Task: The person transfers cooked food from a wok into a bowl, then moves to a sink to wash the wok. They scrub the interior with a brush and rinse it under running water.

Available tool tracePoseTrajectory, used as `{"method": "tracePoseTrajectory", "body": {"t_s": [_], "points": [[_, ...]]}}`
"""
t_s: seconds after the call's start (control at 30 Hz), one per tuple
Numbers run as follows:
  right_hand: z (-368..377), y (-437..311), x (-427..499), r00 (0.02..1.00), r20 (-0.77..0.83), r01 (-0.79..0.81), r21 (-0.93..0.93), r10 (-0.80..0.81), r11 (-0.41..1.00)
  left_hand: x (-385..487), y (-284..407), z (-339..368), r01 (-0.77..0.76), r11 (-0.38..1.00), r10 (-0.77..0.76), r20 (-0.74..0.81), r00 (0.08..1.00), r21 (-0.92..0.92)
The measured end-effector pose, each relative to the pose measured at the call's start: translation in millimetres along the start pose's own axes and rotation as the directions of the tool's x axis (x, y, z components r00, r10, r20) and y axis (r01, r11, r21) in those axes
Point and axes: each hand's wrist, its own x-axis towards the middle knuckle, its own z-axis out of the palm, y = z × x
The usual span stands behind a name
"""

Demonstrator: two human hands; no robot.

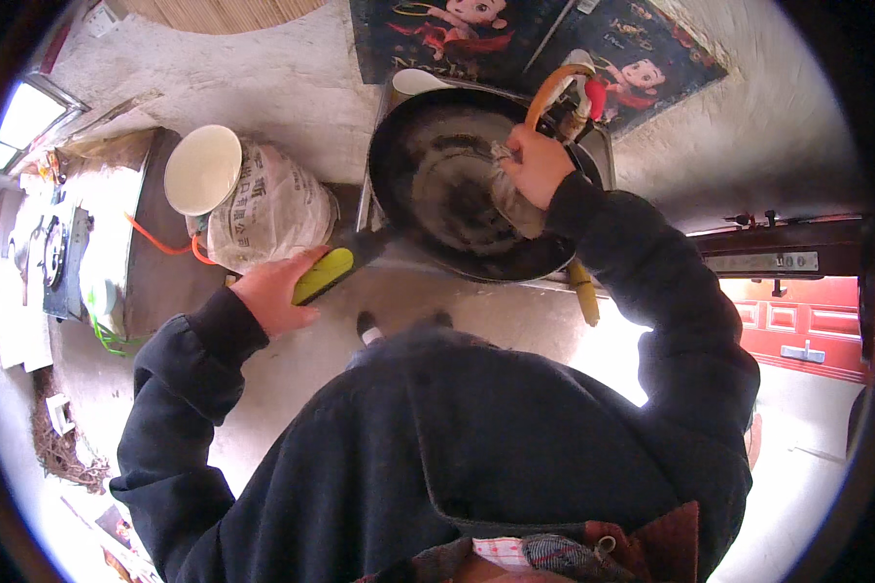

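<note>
A large dark wok (452, 189) rests tilted over a metal-rimmed basin or stand, its inside dull and streaked. My left hand (277, 291) grips the wok's long handle (324, 275), which has a yellow-green and black grip. In my right hand (539, 164) is a crumpled greyish cloth (518, 208), pressed against the right inner side of the wok. Just behind that hand, an orange hose (554, 87) curves by a whitish tap-like fitting with a red part (595, 98). How the wok is supported underneath is hidden.
Left of the wok stands a cylinder-like container wrapped in a printed sack (270, 204), with a cream bowl (204, 170) on top. An orange tube (160, 237) runs leftward toward a table with a gas stove (62, 251). A yellow handle (585, 295) sticks out below the wok's right side.
</note>
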Motion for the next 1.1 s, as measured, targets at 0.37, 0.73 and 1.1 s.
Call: {"method": "tracePoseTrajectory", "body": {"t_s": [0.37, 0.73, 1.1], "points": [[36, 4, 16, 0.841, 0.535, 0.084, -0.281, 0.083, 0.956, 9, -12, -11, 0.143, 0.895, -0.033, 0.257, 0.966, -0.423], [-23, 194, 5, 0.897, 0.129, -0.38, -0.268, 0.423, 0.885, 25, -19, 1, 0.053, 0.972, -0.011, 0.18, 0.984, -0.229], [58, 248, 68, 0.964, -0.034, -0.217, 0.478, 0.265, 0.851, 8, 9, -16, 0.1, 0.993, -0.093, 0.117, 0.989, -0.057]]}}
